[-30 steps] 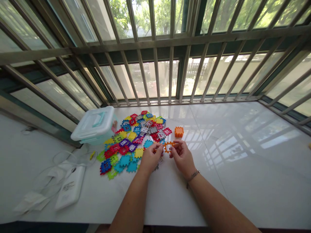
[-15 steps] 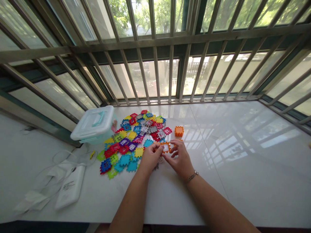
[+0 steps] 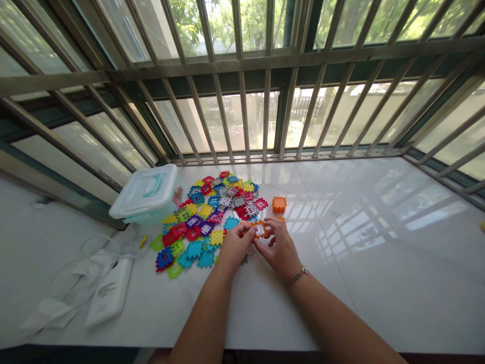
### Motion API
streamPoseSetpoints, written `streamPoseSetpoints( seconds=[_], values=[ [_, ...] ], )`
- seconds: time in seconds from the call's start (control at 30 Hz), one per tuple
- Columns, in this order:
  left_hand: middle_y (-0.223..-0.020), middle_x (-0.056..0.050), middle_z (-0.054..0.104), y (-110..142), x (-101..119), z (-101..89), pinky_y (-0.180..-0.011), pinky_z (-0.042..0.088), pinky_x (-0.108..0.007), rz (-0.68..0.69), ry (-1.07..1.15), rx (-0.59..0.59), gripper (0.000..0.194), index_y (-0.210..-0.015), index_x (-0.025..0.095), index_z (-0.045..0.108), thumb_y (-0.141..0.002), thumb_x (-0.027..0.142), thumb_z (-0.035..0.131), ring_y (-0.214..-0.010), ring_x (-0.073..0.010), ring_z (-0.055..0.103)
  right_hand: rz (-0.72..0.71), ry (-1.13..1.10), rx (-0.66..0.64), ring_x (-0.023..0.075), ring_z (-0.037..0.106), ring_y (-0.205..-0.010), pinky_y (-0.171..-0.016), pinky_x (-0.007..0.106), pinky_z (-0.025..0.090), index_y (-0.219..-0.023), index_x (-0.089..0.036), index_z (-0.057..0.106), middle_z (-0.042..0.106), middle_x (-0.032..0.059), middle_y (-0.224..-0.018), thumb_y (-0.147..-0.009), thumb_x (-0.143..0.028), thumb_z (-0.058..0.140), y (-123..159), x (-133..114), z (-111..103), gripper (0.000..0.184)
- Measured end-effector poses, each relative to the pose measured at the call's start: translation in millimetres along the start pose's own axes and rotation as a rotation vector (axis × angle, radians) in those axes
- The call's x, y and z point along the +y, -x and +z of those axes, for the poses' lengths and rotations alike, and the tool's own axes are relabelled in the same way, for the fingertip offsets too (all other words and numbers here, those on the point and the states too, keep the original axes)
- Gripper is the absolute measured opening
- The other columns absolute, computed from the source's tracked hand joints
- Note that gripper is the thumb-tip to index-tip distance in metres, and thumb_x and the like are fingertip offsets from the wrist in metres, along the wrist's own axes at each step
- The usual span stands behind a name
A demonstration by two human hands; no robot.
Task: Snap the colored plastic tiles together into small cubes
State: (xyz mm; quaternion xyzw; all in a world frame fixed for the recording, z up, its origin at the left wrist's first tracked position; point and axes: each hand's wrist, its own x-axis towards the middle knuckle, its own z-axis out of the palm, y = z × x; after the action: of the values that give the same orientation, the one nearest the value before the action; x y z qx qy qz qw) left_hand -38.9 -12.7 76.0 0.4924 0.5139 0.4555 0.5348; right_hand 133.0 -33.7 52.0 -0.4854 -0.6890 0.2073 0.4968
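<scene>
Both hands meet over the white sill at the near edge of a pile of flat coloured interlocking tiles [image 3: 200, 222]. My left hand [image 3: 235, 247] pinches the left side of an orange window-frame tile [image 3: 259, 230]. My right hand [image 3: 280, 247] pinches the same orange tile from the right, fingers curled over it. A small orange cube [image 3: 279, 204] built from such tiles stands just beyond the hands, apart from them. A bracelet shows on my right wrist.
A pale lidded plastic box [image 3: 146, 194] with a teal handle sits left of the pile. Near the front left lie a white power bank [image 3: 109, 293], white cables and a crumpled wrapper. Metal window bars [image 3: 242, 121] close off the far side.
My hands have drawn closer together around the orange tile and shifted slightly away from me. The right fingers now fold over the piece. The pile, box and cube have not moved.
</scene>
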Motion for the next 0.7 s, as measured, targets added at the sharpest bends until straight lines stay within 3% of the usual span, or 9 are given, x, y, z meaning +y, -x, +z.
streamPoseSetpoints(
  seconds=[0.27,0.47,0.7],
  values=[
    [-0.079,-0.002,0.068,-1.2,-1.6,-1.5,-0.068,0.048,-0.026,0.005,-0.04,-0.026,0.041,-0.089,0.02,0.078,-0.091,0.061,0.079,-0.073,-0.0172,0.062,-0.01,0.066,0.028,0.017,0.066,-0.088,-0.069,0.034,0.063,-0.139,-0.029,0.054,0.063,0.0118,-0.141,-0.097,-0.035,0.08,0.5,-0.4,-0.6,0.05],
    [-0.081,-0.001,0.067,1.3,6.0,2.8,-0.074,0.053,-0.026,-0.007,0.042,-0.083,0.045,-0.09,0.02,0.076,-0.091,0.065,0.077,-0.076,-0.0168,0.063,-0.025,0.075,0.097,0.0123,0.059,-0.072,-0.068,0.034,0.062,-0.139,-0.029,0.053,0.063,0.0115,-0.143,-0.095,-0.037,0.081,-0.3,3.0,0.6,0.053],
    [-0.107,-0.01,0.078,0.3,3.7,4.6,-0.085,0.062,-0.033,-0.052,0.07,-0.063,0.055,-0.104,0.02,0.083,-0.086,0.072,0.081,-0.096,-0.0234,0.073,0.097,0.154,0.204,0.0122,0.061,-0.068,-0.07,0.034,0.06,-0.134,-0.027,0.054,0.068,0.0074,-0.132,-0.093,-0.041,0.08,-5.3,2.1,-7.6,0.05]
  ],
)
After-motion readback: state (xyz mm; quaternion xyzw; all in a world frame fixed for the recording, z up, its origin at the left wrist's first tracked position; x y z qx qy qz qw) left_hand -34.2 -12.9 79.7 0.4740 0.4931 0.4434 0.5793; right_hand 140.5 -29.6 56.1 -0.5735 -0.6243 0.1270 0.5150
